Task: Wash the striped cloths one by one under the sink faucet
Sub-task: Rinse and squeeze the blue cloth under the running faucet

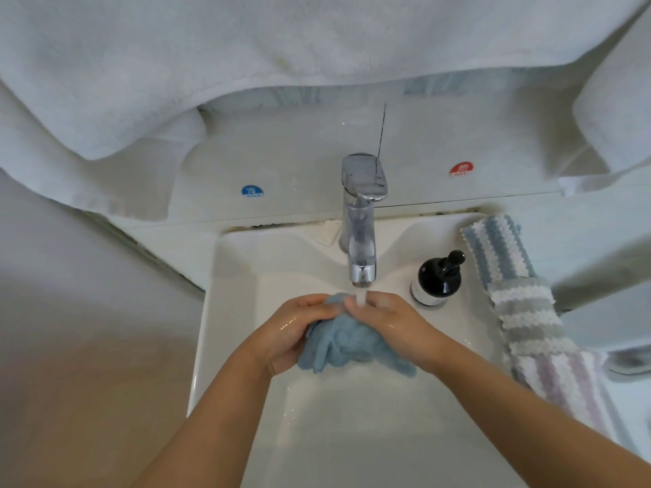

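Both grips clamped: left hand [299, 327] and right hand [389, 324] bunching wet blue fluffy cloth [347, 341] under chrome faucet [361, 220] stream, over white sink [232, 311]. Along right rim, three folded striped cloths [521, 308] beside black pump bottle [436, 278]; open basin below.

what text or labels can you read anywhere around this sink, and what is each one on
"COLD", under a Chinese character: round blue sticker on the white ledge, left of the chrome faucet.
"HOT", under a Chinese character: round red sticker, right of it.
Pale label on the dark pump bottle: too blurred to read.
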Available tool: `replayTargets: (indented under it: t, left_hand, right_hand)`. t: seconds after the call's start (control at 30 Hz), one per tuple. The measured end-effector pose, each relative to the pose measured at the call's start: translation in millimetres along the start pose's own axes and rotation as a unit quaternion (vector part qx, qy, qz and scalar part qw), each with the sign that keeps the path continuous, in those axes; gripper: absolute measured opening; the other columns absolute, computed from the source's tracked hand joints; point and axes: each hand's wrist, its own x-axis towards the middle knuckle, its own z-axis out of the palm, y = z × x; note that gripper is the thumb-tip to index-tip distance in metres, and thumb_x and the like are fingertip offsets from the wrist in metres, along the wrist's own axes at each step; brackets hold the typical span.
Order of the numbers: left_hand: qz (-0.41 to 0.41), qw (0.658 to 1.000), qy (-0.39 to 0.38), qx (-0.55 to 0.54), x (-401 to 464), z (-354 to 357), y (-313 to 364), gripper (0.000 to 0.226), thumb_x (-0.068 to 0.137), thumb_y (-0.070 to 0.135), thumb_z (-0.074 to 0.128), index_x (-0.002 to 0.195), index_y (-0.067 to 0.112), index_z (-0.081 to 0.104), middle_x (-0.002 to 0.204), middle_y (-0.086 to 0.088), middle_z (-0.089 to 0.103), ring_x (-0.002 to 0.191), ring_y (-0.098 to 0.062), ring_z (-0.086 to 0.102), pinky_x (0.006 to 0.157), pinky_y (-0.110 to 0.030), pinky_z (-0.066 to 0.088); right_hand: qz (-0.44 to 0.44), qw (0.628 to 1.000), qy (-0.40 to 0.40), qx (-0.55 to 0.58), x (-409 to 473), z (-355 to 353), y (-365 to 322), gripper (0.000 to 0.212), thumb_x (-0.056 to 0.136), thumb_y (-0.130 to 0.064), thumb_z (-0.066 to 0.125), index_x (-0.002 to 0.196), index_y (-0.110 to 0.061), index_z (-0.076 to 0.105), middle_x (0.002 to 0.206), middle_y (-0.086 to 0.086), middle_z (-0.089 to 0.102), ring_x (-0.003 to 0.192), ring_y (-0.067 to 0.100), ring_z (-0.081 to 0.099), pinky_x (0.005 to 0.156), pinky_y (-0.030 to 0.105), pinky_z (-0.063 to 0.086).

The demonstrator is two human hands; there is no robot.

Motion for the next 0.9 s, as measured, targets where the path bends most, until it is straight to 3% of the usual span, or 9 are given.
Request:
replayTargets:
  t: [0.1, 0.2, 0.33, 0.43, 0.5, 0.6, 0.73, 0.8, 0.9]
  left_hand:
    - [-0.061, 0.997, -0.008, -0.050, -1, 3, -10, 0.042, 0.088, 0.035, 0.064, 0.114, 0.002, 0.069, 0.110, -0.017, 0.070, 0.098, -0.026, 0.067, 0.087, -0.034, 0.052]
    - [-0.097, 0.982, -0.008, -0.164, -1, 7, -21, 0.051, 0.075, 0.054, 0.064, 0.101, 0.011, 0.073, 0.092, -0.008, 0.069, 0.079, -0.018, 0.062, 0.074, -0.028, 0.047]
    - [0.019, 0.966, -0.040, -0.253, 0, 9, -36, 0.064, 0.074, 0.055, 0.075, 0.125, 0.018, 0.067, 0.131, -0.010, 0.062, 0.115, -0.024, 0.062, 0.102, -0.041, 0.043]
    - [0.077, 0.976, -0.021, -0.201, 4, 17, -38, 0.048, 0.098, 0.037, 0.050, 0.139, 0.012, 0.053, 0.142, -0.014, 0.053, 0.131, -0.027, 0.051, 0.112, -0.042, 0.038]
    - [0.088, 0.975, 0.050, -0.199, 6, 22, -35, 0.048, 0.100, 0.035, 0.048, 0.136, 0.004, 0.052, 0.136, -0.019, 0.057, 0.128, -0.030, 0.054, 0.111, -0.047, 0.038]
    - [0.106, 0.970, 0.179, -0.128, 9, 31, -30, 0.045, 0.092, 0.038, 0.055, 0.117, 0.002, 0.065, 0.113, -0.016, 0.071, 0.107, -0.026, 0.068, 0.095, -0.042, 0.053]
    - [0.122, 0.922, 0.345, 0.128, 15, 44, -23, 0.051, 0.097, 0.043, 0.052, 0.069, 0.001, 0.060, 0.065, -0.009, 0.061, 0.064, -0.018, 0.058, 0.063, -0.033, 0.047]
    - [0.123, 0.915, 0.358, 0.139, 16, 53, -16, 0.048, 0.099, 0.044, 0.046, 0.064, 0.013, 0.056, 0.065, 0.001, 0.057, 0.064, -0.014, 0.054, 0.068, -0.030, 0.044]
    - [0.094, 0.928, 0.334, 0.132, 18, 71, -14, 0.043, 0.102, 0.040, 0.040, 0.068, 0.020, 0.055, 0.070, -0.001, 0.059, 0.069, -0.019, 0.058, 0.069, -0.032, 0.045]
  right_hand:
    - [0.015, 0.996, 0.018, 0.092, 1, 5, 1, 0.031, 0.096, -0.034, 0.055, 0.104, -0.007, 0.068, 0.094, 0.006, 0.074, 0.090, 0.024, 0.071, 0.080, 0.033, 0.057]
    - [0.018, 0.985, 0.098, 0.142, 5, 9, -1, 0.023, 0.100, -0.021, 0.047, 0.096, -0.010, 0.067, 0.087, 0.004, 0.075, 0.086, 0.026, 0.069, 0.080, 0.033, 0.056]
    - [0.032, 0.957, 0.151, 0.247, 9, 7, -2, 0.036, 0.101, -0.030, 0.043, 0.104, -0.002, 0.067, 0.097, 0.015, 0.073, 0.091, 0.024, 0.071, 0.084, 0.036, 0.056]
    - [0.034, 0.964, 0.164, 0.208, 6, 3, 0, 0.043, 0.101, -0.038, 0.043, 0.109, -0.004, 0.068, 0.102, 0.017, 0.072, 0.098, 0.027, 0.070, 0.089, 0.041, 0.054]
    - [0.030, 0.971, 0.202, 0.124, 4, 0, 3, 0.041, 0.100, -0.039, 0.046, 0.096, -0.005, 0.070, 0.089, 0.011, 0.074, 0.084, 0.019, 0.071, 0.077, 0.031, 0.057]
    - [0.029, 0.963, 0.265, 0.030, 2, -1, 8, 0.048, 0.096, -0.040, 0.053, 0.080, 0.005, 0.057, 0.070, 0.011, 0.059, 0.062, 0.013, 0.057, 0.057, 0.022, 0.048]
    - [0.041, 0.946, 0.314, 0.066, 6, 2, 13, 0.046, 0.097, -0.034, 0.052, 0.093, 0.011, 0.057, 0.083, 0.026, 0.063, 0.070, 0.024, 0.061, 0.065, 0.033, 0.054]
    - [0.030, 0.939, 0.336, 0.064, 10, 8, 12, 0.047, 0.098, -0.033, 0.050, 0.086, 0.012, 0.053, 0.075, 0.028, 0.055, 0.067, 0.023, 0.053, 0.064, 0.038, 0.049]
    - [0.024, 0.943, 0.332, 0.025, 15, 18, 12, 0.040, 0.098, -0.027, 0.049, 0.064, -0.007, 0.045, 0.057, 0.003, 0.043, 0.056, 0.012, 0.041, 0.053, 0.022, 0.038]
